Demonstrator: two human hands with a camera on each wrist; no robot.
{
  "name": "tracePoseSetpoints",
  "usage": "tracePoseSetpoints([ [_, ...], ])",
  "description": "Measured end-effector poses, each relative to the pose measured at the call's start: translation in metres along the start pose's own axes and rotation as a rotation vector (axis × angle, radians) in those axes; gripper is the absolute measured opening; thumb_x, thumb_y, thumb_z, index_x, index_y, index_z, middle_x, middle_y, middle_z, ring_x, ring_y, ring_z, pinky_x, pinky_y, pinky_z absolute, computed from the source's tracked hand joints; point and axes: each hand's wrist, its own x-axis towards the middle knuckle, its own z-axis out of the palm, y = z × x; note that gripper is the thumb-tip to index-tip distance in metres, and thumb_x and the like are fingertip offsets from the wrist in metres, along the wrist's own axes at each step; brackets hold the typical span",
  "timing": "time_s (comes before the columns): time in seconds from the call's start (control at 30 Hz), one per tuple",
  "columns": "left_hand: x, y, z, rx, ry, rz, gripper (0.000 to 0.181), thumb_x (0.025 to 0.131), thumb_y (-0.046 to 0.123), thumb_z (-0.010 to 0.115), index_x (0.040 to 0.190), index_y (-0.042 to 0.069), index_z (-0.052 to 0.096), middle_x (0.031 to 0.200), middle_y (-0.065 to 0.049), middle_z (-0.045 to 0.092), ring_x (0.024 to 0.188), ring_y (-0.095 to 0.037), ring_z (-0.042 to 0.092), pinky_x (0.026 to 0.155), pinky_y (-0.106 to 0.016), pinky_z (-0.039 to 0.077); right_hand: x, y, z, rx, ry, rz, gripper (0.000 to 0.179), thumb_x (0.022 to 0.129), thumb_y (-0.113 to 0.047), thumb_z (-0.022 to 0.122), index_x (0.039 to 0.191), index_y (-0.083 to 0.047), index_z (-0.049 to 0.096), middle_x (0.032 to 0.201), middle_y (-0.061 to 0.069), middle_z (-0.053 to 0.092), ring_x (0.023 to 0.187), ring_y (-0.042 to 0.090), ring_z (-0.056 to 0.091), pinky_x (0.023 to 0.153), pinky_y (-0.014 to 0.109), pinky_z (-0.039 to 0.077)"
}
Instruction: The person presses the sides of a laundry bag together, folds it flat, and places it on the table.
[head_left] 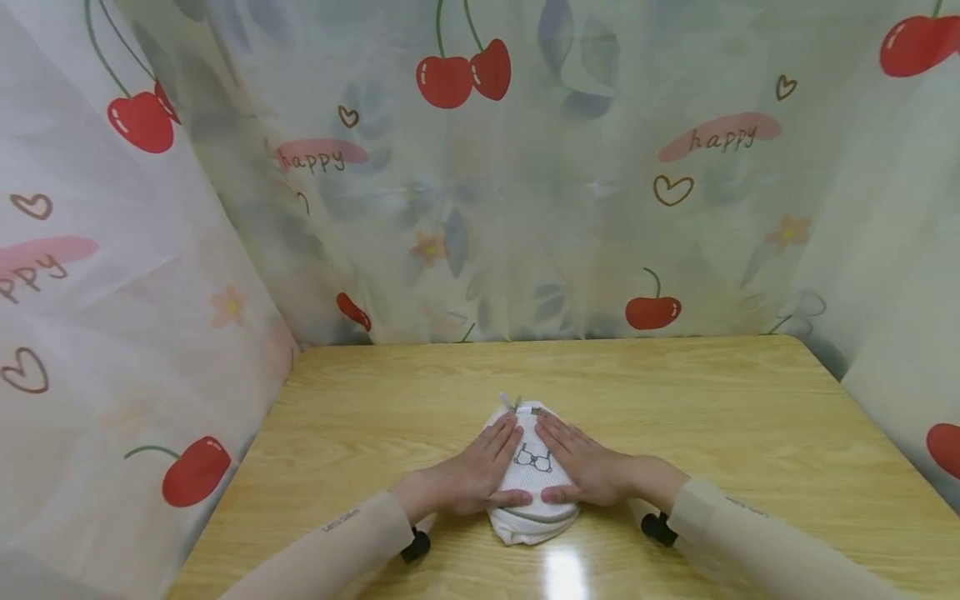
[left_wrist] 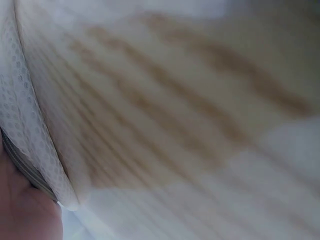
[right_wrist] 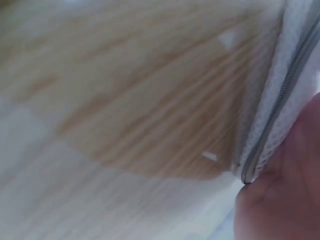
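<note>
A white mesh zip bag (head_left: 534, 475) printed with a small pair of glasses lies on the wooden table. My left hand (head_left: 480, 468) rests flat on its left side, fingers straight and pointing to the bag's far end. From the other side my right hand (head_left: 588, 468) presses on it the same way, the two thumbs pointing toward each other near the middle. Close views show the mesh edge and a grey zipper (right_wrist: 280, 102) beside the right hand, and the zipper (left_wrist: 27, 170) also runs beside the left hand. What lies under the palms is hidden.
The wooden table (head_left: 375, 400) extends around the bag on all sides. A curtain (head_left: 525, 208) with cherries, hearts and "happy" lettering hangs behind the table and along both sides. A black wrist strap part (head_left: 416, 546) shows under the left sleeve.
</note>
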Motion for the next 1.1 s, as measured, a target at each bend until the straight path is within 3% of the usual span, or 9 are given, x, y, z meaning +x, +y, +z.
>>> tracePoseSetpoints([
  [0.2,-0.001,0.006,0.001,0.03,0.005,0.014,0.096,0.106,0.066,0.032,0.164,-0.005,0.003,0.172,-0.024,-0.005,0.16,-0.035,-0.005,0.128,-0.043,0.007,-0.004,0.001,0.003,0.012,-0.002,-0.011,0.103,0.102,-0.068,0.046,0.166,0.0,0.001,0.174,0.014,-0.011,0.16,0.029,-0.009,0.127,0.053,0.006],
  [0.47,-0.003,0.003,-0.001,-0.003,0.024,-0.001,0.097,0.106,0.068,0.032,0.165,-0.002,0.002,0.172,-0.021,-0.006,0.16,-0.033,-0.006,0.128,-0.043,0.007,-0.005,-0.001,0.004,0.024,0.041,0.002,0.104,0.101,-0.07,0.044,0.167,-0.004,-0.002,0.174,0.011,-0.011,0.16,0.027,-0.007,0.127,0.052,0.008],
  [0.6,-0.002,0.001,-0.006,-0.054,0.043,-0.006,0.097,0.105,0.068,0.035,0.166,0.0,0.001,0.173,-0.019,-0.007,0.16,-0.03,-0.006,0.128,-0.043,0.006,-0.009,-0.008,-0.012,0.099,0.054,-0.011,0.101,0.103,-0.062,0.051,0.166,-0.001,0.002,0.174,0.017,-0.005,0.16,0.035,-0.002,0.126,0.058,0.009],
  [0.77,-0.003,0.001,-0.015,-0.088,0.076,0.019,0.095,0.107,0.063,0.04,0.166,0.0,0.002,0.173,-0.02,-0.005,0.16,-0.032,-0.004,0.128,-0.045,0.006,-0.017,-0.013,-0.04,0.218,0.062,-0.022,0.086,0.109,-0.049,0.049,0.166,0.0,0.006,0.173,0.021,0.001,0.159,0.042,0.001,0.124,0.062,0.008],
  [0.93,-0.004,0.003,-0.031,-0.102,0.124,0.063,0.092,0.108,0.057,0.045,0.166,0.0,0.004,0.173,-0.021,-0.001,0.161,-0.031,-0.001,0.128,-0.046,0.008,-0.019,-0.008,-0.069,0.313,0.139,0.017,0.075,0.111,-0.04,0.05,0.167,-0.007,0.015,0.173,0.02,0.01,0.158,0.043,0.006,0.123,0.066,0.012],
  [1.1,-0.005,0.006,-0.042,-0.076,0.124,0.139,0.089,0.108,0.054,0.049,0.166,0.001,0.008,0.173,-0.021,0.003,0.161,-0.032,0.001,0.128,-0.047,0.008,-0.015,0.004,-0.088,0.319,0.199,0.031,0.065,0.111,-0.032,0.051,0.166,-0.01,0.024,0.172,0.018,0.018,0.159,0.04,0.009,0.123,0.065,0.014],
])
